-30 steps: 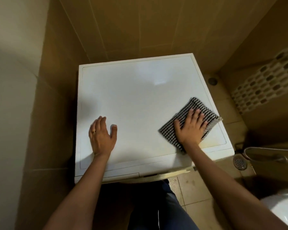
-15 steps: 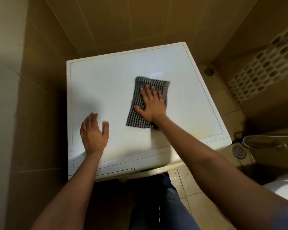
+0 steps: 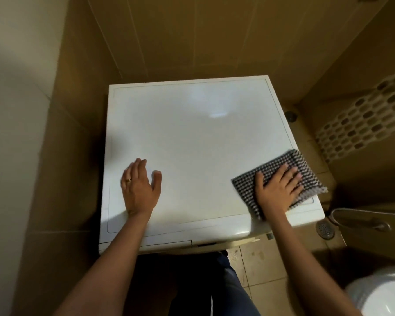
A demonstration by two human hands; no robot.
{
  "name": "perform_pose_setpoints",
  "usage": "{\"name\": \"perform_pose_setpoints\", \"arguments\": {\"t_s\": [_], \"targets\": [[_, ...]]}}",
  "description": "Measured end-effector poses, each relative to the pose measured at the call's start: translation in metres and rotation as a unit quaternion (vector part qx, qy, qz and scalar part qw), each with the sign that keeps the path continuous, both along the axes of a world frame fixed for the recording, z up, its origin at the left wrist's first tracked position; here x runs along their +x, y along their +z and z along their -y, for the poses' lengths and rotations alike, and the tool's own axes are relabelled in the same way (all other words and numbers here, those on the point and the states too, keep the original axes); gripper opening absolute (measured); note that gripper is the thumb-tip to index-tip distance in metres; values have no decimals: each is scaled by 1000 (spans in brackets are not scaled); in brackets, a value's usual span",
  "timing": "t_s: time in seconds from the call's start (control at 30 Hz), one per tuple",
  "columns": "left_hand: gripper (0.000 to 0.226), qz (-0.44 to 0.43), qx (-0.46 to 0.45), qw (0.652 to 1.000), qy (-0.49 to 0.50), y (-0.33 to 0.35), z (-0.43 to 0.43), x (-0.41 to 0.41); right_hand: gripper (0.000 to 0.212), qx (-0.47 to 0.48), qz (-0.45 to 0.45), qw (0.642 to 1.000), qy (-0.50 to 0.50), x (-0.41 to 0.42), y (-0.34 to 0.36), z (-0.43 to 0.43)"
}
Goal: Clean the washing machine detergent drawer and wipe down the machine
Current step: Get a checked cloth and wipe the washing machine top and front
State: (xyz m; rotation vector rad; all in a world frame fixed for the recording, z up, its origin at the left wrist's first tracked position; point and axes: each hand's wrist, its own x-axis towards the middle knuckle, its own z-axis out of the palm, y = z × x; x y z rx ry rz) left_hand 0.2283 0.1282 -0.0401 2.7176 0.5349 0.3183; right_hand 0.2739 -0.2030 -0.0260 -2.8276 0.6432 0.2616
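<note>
Front of the one washing machine (image 3: 192, 144) is hidden under its white top. One checked cloth (image 3: 304, 164) lies at its near right corner; your right hand (image 3: 276, 192) presses it flat, fingers spread. Your left hand (image 3: 139, 192) rests flat on the top, holding nothing.

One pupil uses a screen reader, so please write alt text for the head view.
Seen from above, a person's right hand presses a checked cloth flat on the near right corner of a white washing machine, while the left hand rests flat near its left edge. Brown tiled walls stand behind and beside it.
</note>
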Motion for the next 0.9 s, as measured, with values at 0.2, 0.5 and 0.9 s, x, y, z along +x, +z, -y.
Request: {"name": "perform_pose_setpoints", "arguments": {"t_s": [0.2,0.5,0.9], "targets": [[57,3,-12,1000,13,-1,0,2,94,-10,-25,999,23,-5,-5,-42],[47,40,-3,999,34,-6,1,5,92,11,-2,1000,-23,175,5,-32],[52,20,-6,1000,10,-1,-1,9,87,-28,12,937,347,209,5,-201]]}}
